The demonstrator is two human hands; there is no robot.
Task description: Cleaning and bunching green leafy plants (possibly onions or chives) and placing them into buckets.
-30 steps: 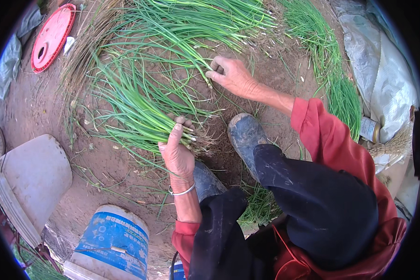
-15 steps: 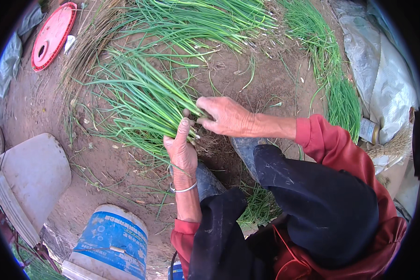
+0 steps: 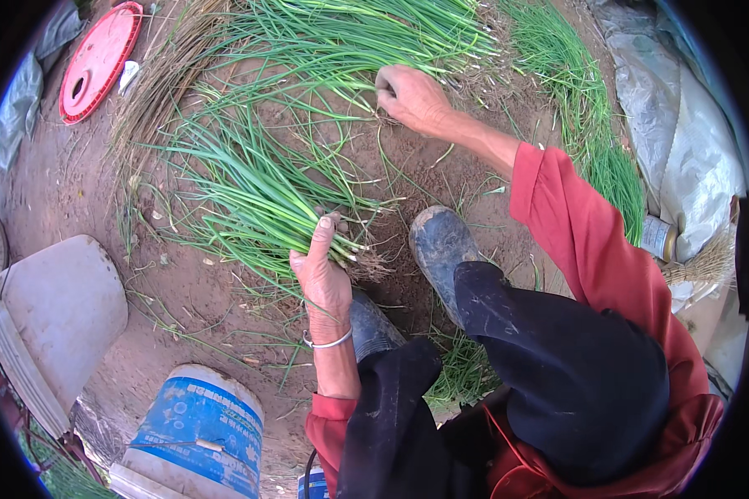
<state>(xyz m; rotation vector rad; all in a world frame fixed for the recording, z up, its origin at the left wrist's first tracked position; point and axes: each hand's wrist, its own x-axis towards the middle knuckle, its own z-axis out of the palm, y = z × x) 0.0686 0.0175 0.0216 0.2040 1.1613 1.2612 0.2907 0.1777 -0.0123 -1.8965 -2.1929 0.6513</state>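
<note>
A bunch of green onions (image 3: pixel 266 204) fills my left hand (image 3: pixel 323 274); the thumb lies over the stalks near their pale root ends, and the green tops fan out to the left over the soil. My right hand (image 3: pixel 412 100) is stretched out to the far side, at the near edge of a larger pile of green onions (image 3: pixel 349 41). Its fingers are curled together at the pale ends of some stalks there. What exactly sits between those fingertips is hidden by the hand. Loose stalks lie on the ground between the two hands.
Dry brown stalks (image 3: pixel 162 75) and a red lid (image 3: pixel 101 62) lie at the far left. A white bucket with a blue label (image 3: pixel 200 432) and a white container (image 3: pixel 66 316) stand near left. Thin grassy greens (image 3: pixel 612 183), plastic sheeting (image 3: pixel 674 125) and a can (image 3: pixel 657 237) are on the right.
My right hand has left the bunch in my left hand and moved away to the far pile. The left hand still holds its bunch in about the same place.
</note>
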